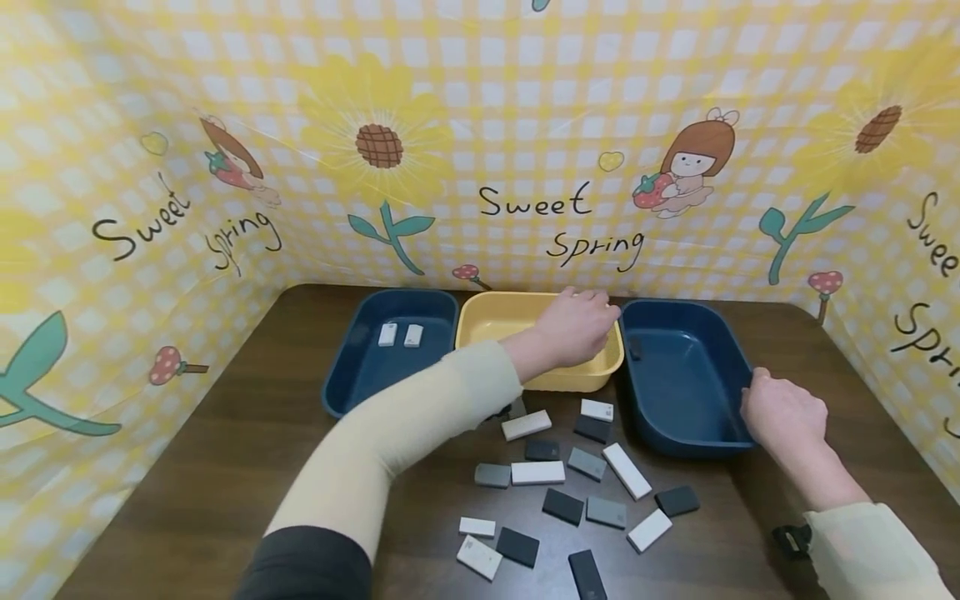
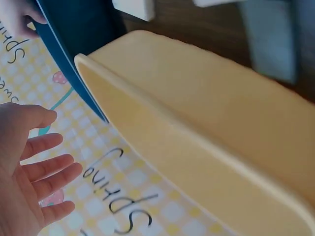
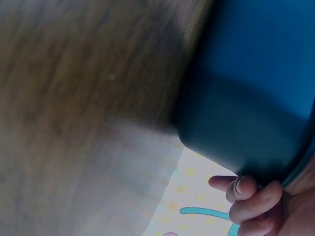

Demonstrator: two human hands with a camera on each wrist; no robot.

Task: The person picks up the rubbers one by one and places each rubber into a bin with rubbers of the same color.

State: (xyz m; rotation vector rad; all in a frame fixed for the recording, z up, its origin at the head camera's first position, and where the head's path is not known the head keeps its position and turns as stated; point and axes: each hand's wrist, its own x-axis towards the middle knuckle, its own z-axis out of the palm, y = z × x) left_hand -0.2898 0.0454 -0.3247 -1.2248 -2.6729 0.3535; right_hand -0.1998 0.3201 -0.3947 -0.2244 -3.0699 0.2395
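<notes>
My left hand [image 1: 588, 321] reaches across the yellow bin [image 1: 480, 315] toward the edge of the right blue bin [image 1: 690, 400]. The left wrist view shows this hand [image 2: 34, 182] with straight, spread fingers and nothing in it, beside the yellow bin's rim [image 2: 162, 142]. A dark block [image 1: 634, 348] leans against the inner left wall of the right blue bin. My right hand [image 1: 765, 400] grips that bin's right rim, and in the right wrist view its fingers [image 3: 251, 194] curl round the blue bin's edge [image 3: 246, 108].
The left blue bin [image 1: 367, 383] holds two white blocks [image 1: 387, 334]. Several white, grey and black blocks [image 1: 570, 479] lie scattered on the brown table [image 1: 225, 467] in front of the bins. Yellow patterned walls enclose the back and both sides.
</notes>
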